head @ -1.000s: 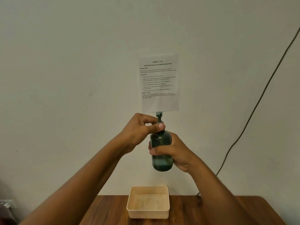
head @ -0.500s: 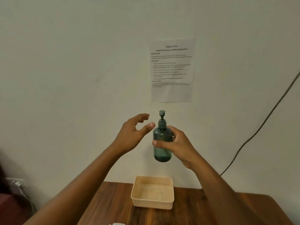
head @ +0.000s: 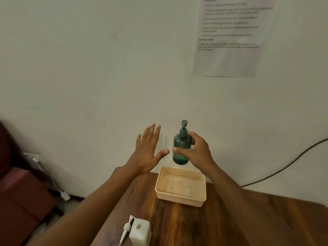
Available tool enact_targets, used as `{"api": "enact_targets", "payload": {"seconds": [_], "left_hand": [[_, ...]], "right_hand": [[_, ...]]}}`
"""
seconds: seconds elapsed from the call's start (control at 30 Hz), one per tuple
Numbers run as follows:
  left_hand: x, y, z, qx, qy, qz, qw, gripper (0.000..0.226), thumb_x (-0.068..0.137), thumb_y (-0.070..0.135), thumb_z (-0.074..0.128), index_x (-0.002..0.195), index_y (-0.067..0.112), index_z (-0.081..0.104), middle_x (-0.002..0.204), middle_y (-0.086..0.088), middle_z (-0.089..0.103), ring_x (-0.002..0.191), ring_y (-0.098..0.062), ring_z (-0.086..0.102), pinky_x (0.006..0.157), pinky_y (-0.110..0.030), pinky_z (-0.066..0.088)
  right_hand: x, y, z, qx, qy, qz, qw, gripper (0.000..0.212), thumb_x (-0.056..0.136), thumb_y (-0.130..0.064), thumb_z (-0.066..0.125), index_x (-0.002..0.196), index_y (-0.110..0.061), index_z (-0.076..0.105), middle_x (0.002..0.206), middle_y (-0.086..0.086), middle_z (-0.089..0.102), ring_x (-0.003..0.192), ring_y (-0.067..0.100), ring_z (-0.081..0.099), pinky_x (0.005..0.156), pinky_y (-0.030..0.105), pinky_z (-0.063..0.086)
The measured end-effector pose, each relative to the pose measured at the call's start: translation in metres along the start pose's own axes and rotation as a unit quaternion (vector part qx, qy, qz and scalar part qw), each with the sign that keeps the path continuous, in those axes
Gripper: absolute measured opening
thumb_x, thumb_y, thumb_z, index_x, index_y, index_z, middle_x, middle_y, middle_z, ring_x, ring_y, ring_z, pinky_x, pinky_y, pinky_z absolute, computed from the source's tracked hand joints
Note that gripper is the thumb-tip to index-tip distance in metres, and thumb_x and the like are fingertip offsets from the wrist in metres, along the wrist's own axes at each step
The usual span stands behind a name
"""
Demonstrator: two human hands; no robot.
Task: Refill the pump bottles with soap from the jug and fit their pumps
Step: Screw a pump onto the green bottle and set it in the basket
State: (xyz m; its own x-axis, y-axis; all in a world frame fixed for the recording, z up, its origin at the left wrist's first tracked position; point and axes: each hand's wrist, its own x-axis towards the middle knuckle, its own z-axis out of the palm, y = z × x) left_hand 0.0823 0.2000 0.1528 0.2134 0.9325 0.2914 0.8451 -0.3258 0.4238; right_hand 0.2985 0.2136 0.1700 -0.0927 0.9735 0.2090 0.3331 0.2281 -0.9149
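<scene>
My right hand (head: 197, 151) grips a dark green pump bottle (head: 181, 148) around its body and holds it upright in the air above the cream basket (head: 181, 199). The bottle's green pump is fitted on its neck. My left hand (head: 148, 150) hovers just left of the bottle with fingers spread and straight, touching nothing. At the table's near edge stands a white square bottle (head: 140, 232) with an open neck hole, and a white pump (head: 126, 228) lies beside it on its left. The jug is out of view.
The wooden table (head: 230, 219) runs from the wall towards me. A printed sheet (head: 230, 38) hangs on the wall. A dark cable (head: 287, 166) trails down the wall at right. A white charger cable (head: 51, 180) and a dark red seat (head: 19, 197) sit at left.
My left hand let go of the pump top and moved away to the left, its fingers opening out flat. The bottle came lower towards the basket, and the view tilted down, showing the white bottle.
</scene>
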Motion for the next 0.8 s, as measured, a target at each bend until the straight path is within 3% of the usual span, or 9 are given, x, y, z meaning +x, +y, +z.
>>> {"api": "enact_targets", "payload": {"seconds": [0.2, 0.27, 0.4, 0.8], "left_hand": [[0.010, -0.054, 0.055, 0.046, -0.061, -0.019, 0.997, 0.106, 0.078, 0.094, 0.001, 0.163, 0.033, -0.017, 0.170, 0.005, -0.029, 0.158, -0.020, -0.025, 0.127, -0.059, -0.011], [0.013, -0.071, 0.071, 0.054, -0.078, -0.031, 0.995, 0.106, 0.079, 0.093, 0.002, 0.163, 0.032, -0.017, 0.170, 0.004, -0.029, 0.158, -0.020, -0.026, 0.127, -0.060, -0.010], [0.012, -0.100, 0.103, 0.062, -0.111, -0.052, 0.991, 0.097, 0.091, 0.083, 0.021, 0.163, 0.031, -0.018, 0.170, 0.003, -0.028, 0.157, -0.019, -0.026, 0.127, -0.059, -0.009], [-0.010, -0.153, 0.164, 0.051, -0.141, -0.087, 0.985, 0.092, 0.096, 0.075, 0.026, 0.164, 0.029, -0.014, 0.173, 0.000, -0.020, 0.160, -0.021, -0.018, 0.129, -0.059, -0.002]], "right_hand": [[0.037, 0.073, 0.042, -0.068, -0.006, 0.052, 0.996, 0.076, 0.068, -0.033, 0.092, 0.134, -0.027, 0.054, 0.129, -0.007, 0.060, 0.110, 0.010, 0.053, 0.094, 0.027, 0.044], [0.048, 0.098, 0.058, -0.086, -0.008, 0.063, 0.994, 0.078, 0.066, -0.031, 0.093, 0.134, -0.024, 0.054, 0.127, -0.006, 0.058, 0.111, 0.012, 0.054, 0.093, 0.025, 0.044], [0.063, 0.148, 0.088, -0.132, -0.021, 0.077, 0.988, 0.076, 0.064, -0.030, 0.094, 0.130, -0.022, 0.057, 0.127, -0.002, 0.058, 0.112, 0.017, 0.057, 0.092, 0.024, 0.046], [0.066, 0.250, 0.157, -0.169, -0.024, 0.106, 0.980, 0.064, 0.058, -0.022, 0.096, 0.114, -0.022, 0.065, 0.110, -0.008, 0.064, 0.098, 0.011, 0.060, 0.083, 0.022, 0.045]]}}
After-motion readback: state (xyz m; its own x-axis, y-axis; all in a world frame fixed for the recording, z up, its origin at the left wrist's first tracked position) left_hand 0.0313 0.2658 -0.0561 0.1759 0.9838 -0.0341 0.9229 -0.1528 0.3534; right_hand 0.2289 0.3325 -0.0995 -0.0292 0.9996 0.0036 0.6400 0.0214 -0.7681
